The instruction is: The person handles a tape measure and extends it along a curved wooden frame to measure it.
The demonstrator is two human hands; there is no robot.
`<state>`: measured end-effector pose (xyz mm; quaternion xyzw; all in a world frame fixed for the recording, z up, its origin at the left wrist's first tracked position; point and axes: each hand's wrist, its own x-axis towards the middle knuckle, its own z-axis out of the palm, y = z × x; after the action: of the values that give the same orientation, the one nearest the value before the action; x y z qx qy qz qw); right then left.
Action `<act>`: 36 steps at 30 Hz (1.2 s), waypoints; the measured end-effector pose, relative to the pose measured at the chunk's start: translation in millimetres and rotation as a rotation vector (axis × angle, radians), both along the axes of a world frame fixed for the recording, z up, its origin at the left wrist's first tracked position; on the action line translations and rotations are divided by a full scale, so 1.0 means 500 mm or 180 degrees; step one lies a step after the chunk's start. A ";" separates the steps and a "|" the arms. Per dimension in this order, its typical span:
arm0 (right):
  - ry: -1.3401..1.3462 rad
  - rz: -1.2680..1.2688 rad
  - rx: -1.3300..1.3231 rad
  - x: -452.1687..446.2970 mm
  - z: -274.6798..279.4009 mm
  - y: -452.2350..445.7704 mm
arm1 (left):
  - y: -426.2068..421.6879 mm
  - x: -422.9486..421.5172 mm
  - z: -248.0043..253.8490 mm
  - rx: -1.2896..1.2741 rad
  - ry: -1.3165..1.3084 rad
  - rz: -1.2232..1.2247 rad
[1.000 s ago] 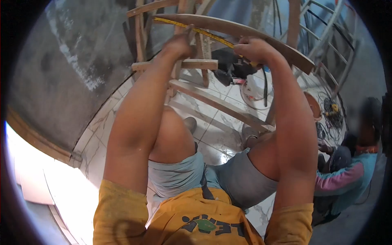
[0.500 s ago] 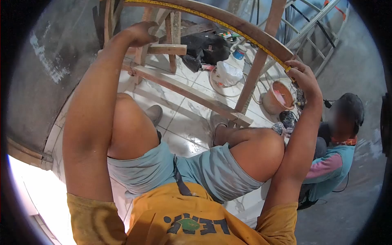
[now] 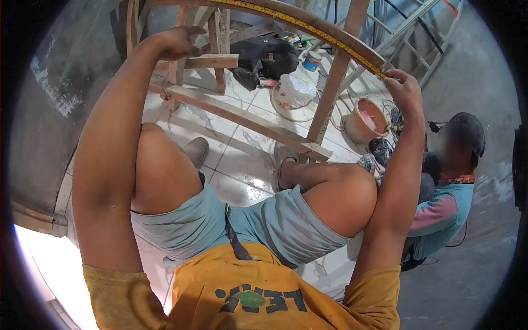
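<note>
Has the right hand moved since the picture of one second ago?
Yes, rightward: the right hand has gone from left to right of the wooden post.

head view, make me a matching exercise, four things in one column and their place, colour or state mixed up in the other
1. measuring tape
2. bucket
3. left hand
4. right hand

A. open, apart from the tape
B. brownish orange, on the tiled floor
C. at one end of the curved board, fingers on the tape
D. yellow, running along the board's edge

Right pairs: 1-D, 2-B, 3-A, 4-C
</note>
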<state>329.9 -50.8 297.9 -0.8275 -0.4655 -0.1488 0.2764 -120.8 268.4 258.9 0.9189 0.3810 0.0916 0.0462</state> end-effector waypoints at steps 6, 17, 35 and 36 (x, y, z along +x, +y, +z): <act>-0.0095 -0.0328 -0.0129 -0.001 0.004 0.007 | -0.004 -0.022 0.002 -0.0362 0.0068 0.0206; -0.0311 -0.0459 0.0094 -0.022 0.006 0.008 | -0.018 -0.033 0.014 -0.0671 0.0087 0.0273; 0.0012 -0.0854 0.0256 -0.084 0.013 0.007 | -0.056 -0.007 0.024 -0.0646 0.0542 0.0272; 0.0005 -0.0829 0.0242 -0.089 0.014 0.005 | -0.079 -0.005 0.042 -0.0935 0.0331 0.0341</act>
<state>285.2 -48.5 304.9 -0.8700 -0.3480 -0.2003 0.2862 -123.2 228.8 280.0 0.8841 0.4406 -0.0104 0.1553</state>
